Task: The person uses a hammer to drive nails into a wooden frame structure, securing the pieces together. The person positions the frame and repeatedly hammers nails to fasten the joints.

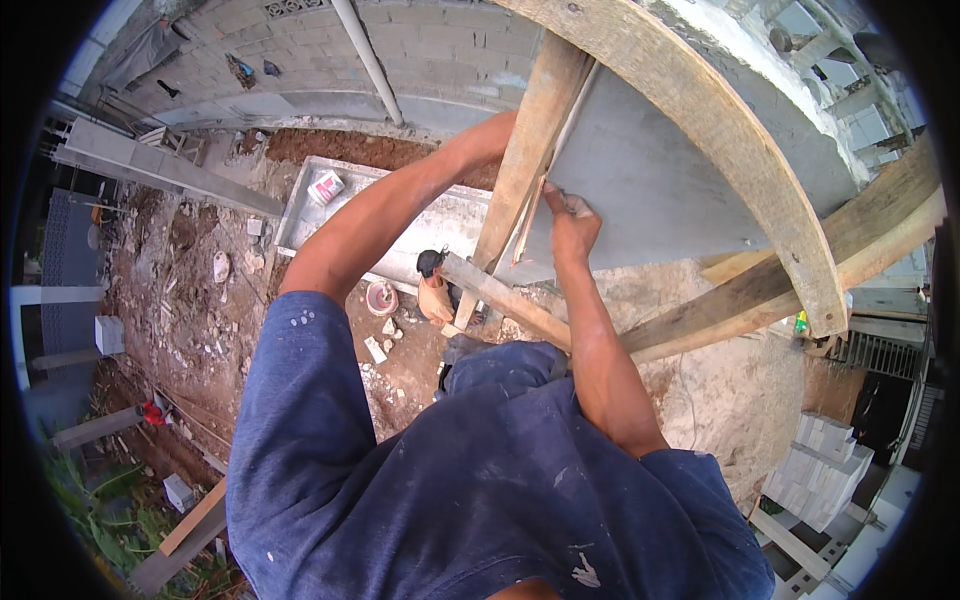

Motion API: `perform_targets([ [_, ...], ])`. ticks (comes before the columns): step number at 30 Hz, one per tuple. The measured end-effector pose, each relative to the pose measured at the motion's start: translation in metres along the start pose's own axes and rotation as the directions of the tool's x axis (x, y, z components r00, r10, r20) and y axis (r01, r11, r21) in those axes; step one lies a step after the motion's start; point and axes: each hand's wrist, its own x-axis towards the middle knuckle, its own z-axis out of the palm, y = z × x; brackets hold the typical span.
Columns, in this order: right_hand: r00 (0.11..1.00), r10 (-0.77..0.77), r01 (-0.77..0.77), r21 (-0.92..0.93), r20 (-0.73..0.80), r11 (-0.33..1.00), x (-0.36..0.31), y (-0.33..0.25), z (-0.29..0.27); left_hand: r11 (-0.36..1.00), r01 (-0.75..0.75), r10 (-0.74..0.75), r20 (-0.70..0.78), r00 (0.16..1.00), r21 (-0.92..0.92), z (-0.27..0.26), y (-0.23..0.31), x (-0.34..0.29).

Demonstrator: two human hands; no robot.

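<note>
My right hand (572,225) is raised to a flat grey panel (650,180) and pinches a thin wooden strip (528,222) that lies along the panel's left edge. A slanted wooden plank (525,140) stands just left of the strip. My left forearm (400,200) stretches up to that plank, and the hand itself is hidden behind it. A curved wooden board (740,150) arches over the panel on the right. My blue shirt (450,480) fills the lower middle of the view.
Far below is reddish dirt ground (190,300) with rubble, a grey concrete trough (300,200) and a person in an orange top (435,295). Wooden braces (760,290) cross on the right. A stack of pale blocks (815,470) and a grey block wall (300,50) are also in view.
</note>
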Motion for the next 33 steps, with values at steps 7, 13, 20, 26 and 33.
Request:
perform_targets([
  [7,0.995,0.037,-0.041,0.042,0.094,0.998,0.001,0.003,-0.005,0.983,0.057,-0.063,-0.028,0.998,-0.177,0.004,0.012,-0.005],
  [13,0.990,-0.031,0.028,0.021,0.138,0.999,-0.001,-0.011,-0.017,0.957,0.086,-0.107,-0.061,0.992,-0.278,0.012,0.012,0.000],
  [20,0.974,-0.072,0.079,-0.026,0.214,0.997,-0.003,-0.032,-0.016,0.998,0.048,-0.046,-0.037,0.998,0.043,-0.008,-0.028,0.013],
  [26,0.968,-0.087,0.108,-0.080,0.236,0.991,-0.003,-0.043,-0.017,0.971,0.187,-0.146,-0.247,0.958,0.152,-0.017,-0.063,0.027],
  [33,0.964,-0.043,0.070,-0.096,0.261,0.993,-0.004,-0.051,-0.022,0.960,0.022,0.032,-0.186,0.982,0.280,-0.008,-0.084,0.064],
])
